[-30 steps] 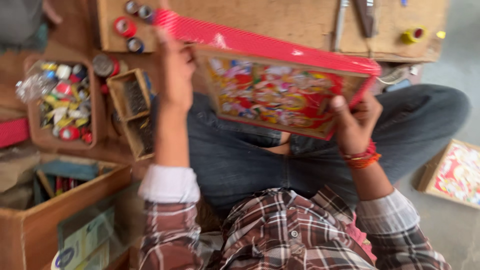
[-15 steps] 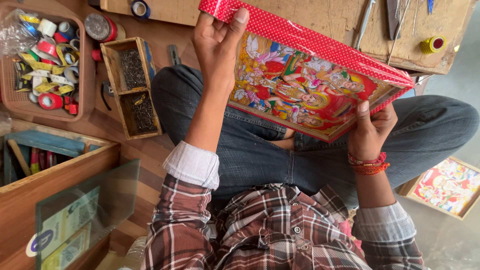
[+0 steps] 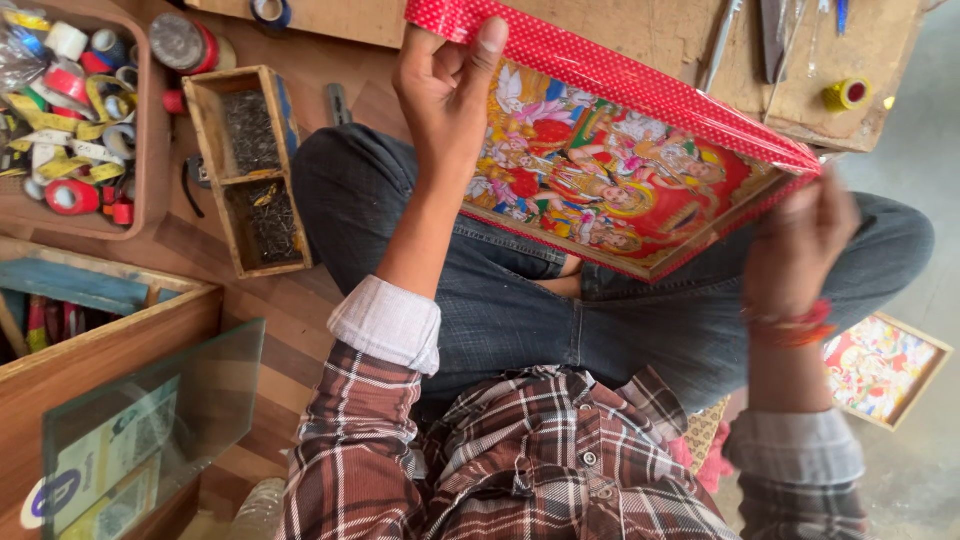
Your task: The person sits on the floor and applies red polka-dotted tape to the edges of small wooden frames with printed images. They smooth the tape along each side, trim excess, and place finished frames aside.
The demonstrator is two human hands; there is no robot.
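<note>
A framed colourful picture (image 3: 610,175) with a red dotted tape border is held tilted above my crossed legs in dark jeans (image 3: 520,300). My left hand (image 3: 445,85) grips its upper left corner, thumb pressed on the red border. My right hand (image 3: 795,245), blurred, with red thread bands on the wrist, is at the frame's lower right corner and holds it there. I wear a plaid shirt with rolled cuffs.
A tray of tape rolls (image 3: 70,110) sits at upper left beside a two-part wooden box of small nails (image 3: 250,170). A wooden work board (image 3: 700,40) with tools lies ahead. A glass pane (image 3: 150,430) leans at lower left. Another framed picture (image 3: 880,365) lies on the floor at right.
The view has shifted and closed in. My right hand has moved along the frame's lower right corner and is blurred; my left hand keeps its hold on the upper corner.
</note>
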